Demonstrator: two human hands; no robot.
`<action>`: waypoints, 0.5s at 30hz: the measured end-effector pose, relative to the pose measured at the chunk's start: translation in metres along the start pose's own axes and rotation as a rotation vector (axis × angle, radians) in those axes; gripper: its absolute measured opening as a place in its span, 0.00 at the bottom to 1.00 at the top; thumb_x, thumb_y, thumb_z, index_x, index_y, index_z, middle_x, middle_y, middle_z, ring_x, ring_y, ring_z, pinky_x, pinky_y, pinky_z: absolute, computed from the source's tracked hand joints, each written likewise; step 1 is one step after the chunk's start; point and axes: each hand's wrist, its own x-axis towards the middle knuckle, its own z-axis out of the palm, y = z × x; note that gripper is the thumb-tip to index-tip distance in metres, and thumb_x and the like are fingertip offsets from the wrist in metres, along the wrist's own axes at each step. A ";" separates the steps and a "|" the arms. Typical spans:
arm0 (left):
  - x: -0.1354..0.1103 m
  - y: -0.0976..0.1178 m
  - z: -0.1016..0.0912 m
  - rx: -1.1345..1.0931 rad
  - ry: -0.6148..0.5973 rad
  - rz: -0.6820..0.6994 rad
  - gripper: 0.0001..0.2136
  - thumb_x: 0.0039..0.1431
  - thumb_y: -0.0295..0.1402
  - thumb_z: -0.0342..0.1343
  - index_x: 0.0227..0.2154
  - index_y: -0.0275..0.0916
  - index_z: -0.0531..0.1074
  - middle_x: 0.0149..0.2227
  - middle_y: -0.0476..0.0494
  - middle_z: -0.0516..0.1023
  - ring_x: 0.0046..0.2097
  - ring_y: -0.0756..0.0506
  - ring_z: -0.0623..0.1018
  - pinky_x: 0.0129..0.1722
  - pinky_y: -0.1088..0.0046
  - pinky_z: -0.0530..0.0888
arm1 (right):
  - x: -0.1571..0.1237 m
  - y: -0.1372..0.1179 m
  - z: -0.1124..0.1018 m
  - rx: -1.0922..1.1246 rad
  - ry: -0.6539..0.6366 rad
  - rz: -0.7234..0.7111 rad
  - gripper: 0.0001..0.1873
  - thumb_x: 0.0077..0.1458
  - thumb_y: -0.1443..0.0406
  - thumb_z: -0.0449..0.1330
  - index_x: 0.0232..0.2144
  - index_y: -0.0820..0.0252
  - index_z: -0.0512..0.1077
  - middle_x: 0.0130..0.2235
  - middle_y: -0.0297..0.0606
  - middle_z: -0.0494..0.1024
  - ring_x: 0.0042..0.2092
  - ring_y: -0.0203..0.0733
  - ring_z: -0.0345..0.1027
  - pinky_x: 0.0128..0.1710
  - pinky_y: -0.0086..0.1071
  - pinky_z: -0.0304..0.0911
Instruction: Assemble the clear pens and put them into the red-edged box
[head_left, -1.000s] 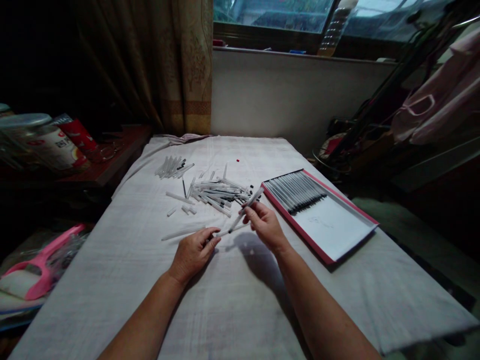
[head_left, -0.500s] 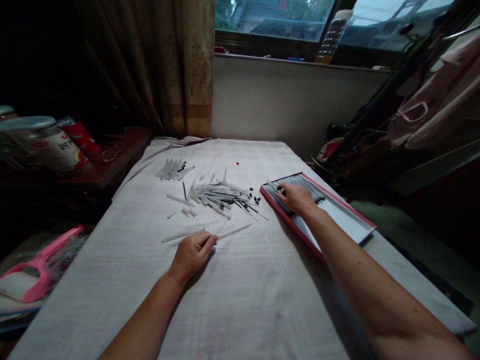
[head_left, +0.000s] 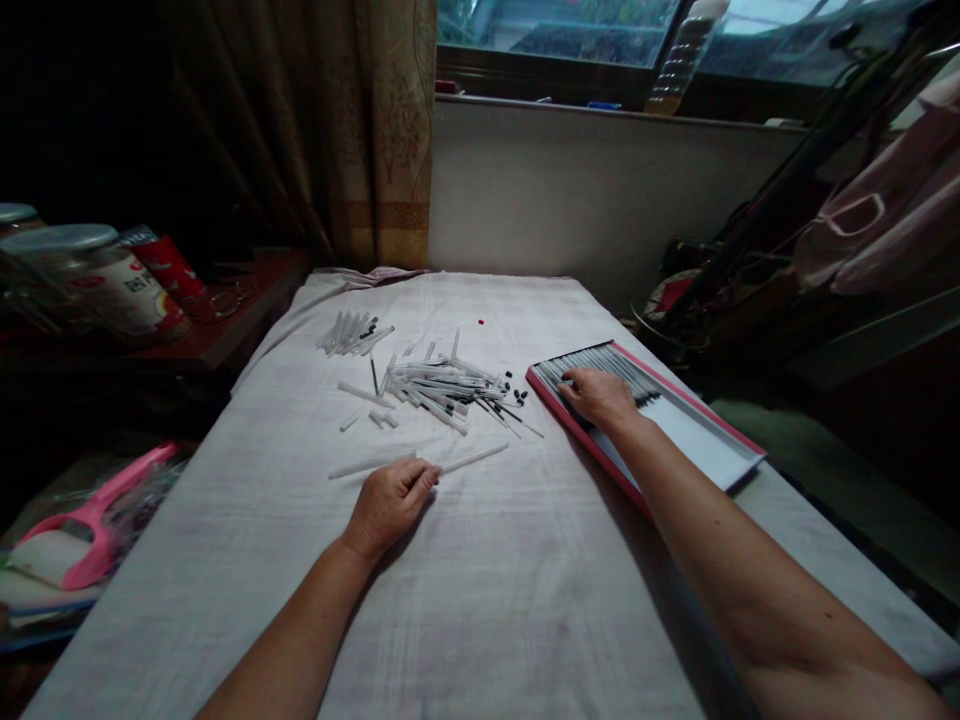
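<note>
Head view: the left hand [head_left: 394,505] rests low over the cloth, its grip narrow, thumb and forefinger pinched on the near end of a clear tube [head_left: 474,458] that slants off to the right. Just behind its knuckles lies another tube [head_left: 367,466], pointing left. The right hand [head_left: 600,398] is over the box [head_left: 697,447], fingers bent down onto the left part of a row of pens [head_left: 636,372]; I cannot tell whether its grip holds one, since the back of the hand hides the fingertips. Those pens lie side by side in the far half of the box, black ends toward the near side, with the white floor bare below them. Left of the box, between the two hands but farther back, is a loose pile [head_left: 431,384] of clear and black pen parts, with black bits [head_left: 519,397] at its right edge. Short clear caps [head_left: 382,420] lie nearer, and a bundle [head_left: 349,333] sits farther off to the left. A red bit [head_left: 481,322] lies alone near the back of the tabletop [head_left: 510,600]. Beyond stand a curtain [head_left: 390,130] and a pale wall [head_left: 555,190].
</note>
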 end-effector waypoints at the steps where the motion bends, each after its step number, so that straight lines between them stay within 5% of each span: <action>1: 0.000 0.000 0.000 -0.002 0.001 0.002 0.16 0.62 0.41 0.47 0.26 0.40 0.75 0.26 0.47 0.79 0.30 0.48 0.76 0.31 0.74 0.68 | -0.001 -0.001 -0.002 0.003 0.008 0.005 0.19 0.62 0.56 0.51 0.47 0.56 0.75 0.46 0.45 0.80 0.43 0.49 0.73 0.36 0.35 0.62; 7: 0.001 -0.001 0.001 -0.046 0.044 -0.006 0.16 0.62 0.40 0.47 0.25 0.39 0.75 0.26 0.47 0.79 0.29 0.48 0.77 0.31 0.74 0.69 | -0.005 -0.027 -0.010 0.073 0.106 -0.069 0.20 0.63 0.56 0.49 0.47 0.55 0.76 0.46 0.44 0.79 0.41 0.46 0.73 0.35 0.32 0.60; 15: 0.001 -0.001 0.000 -0.048 0.044 -0.007 0.16 0.62 0.39 0.47 0.25 0.39 0.75 0.25 0.48 0.79 0.28 0.49 0.76 0.31 0.75 0.69 | -0.005 -0.092 0.001 0.168 0.049 -0.298 0.17 0.63 0.59 0.51 0.47 0.52 0.76 0.47 0.41 0.78 0.44 0.44 0.73 0.39 0.31 0.62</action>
